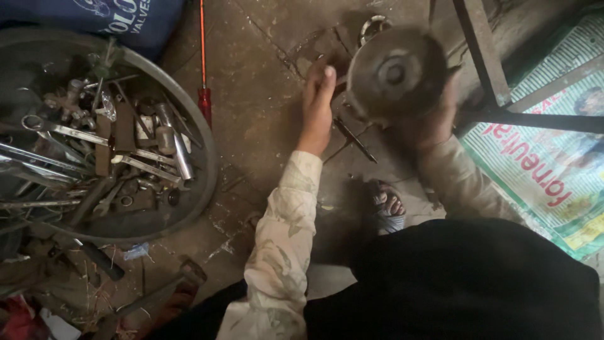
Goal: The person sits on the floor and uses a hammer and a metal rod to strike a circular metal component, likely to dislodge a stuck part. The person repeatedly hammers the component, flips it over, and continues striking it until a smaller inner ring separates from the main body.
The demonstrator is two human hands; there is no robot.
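We are squatting over a stained concrete floor and lifting a round, heavy metal disc with a hub in its middle. Our right hand is grasping the disc from below and behind, fingers curled round its lower rim, so the disc is sitting just above that hand, raised off the floor and tilted toward us. Our left hand is reaching forward just to the left of the disc, fingers stretched out and held together, released and gripping nothing; its fingertips are pressing down on the floor close beside the disc's edge.

Just below and to the right of the left hand a thin dark rod is lying on the floor. Well to the left of that hand a screwdriver with a red handle is lying lengthwise, and farther left a wide round pan is holding a jumble of wrenches and other steel tools. Above the disc a small shiny metal cup is resting on the floor. To the right of the right hand a dark metal frame is standing over a printed sheet. Below both hands a sandalled foot is showing.
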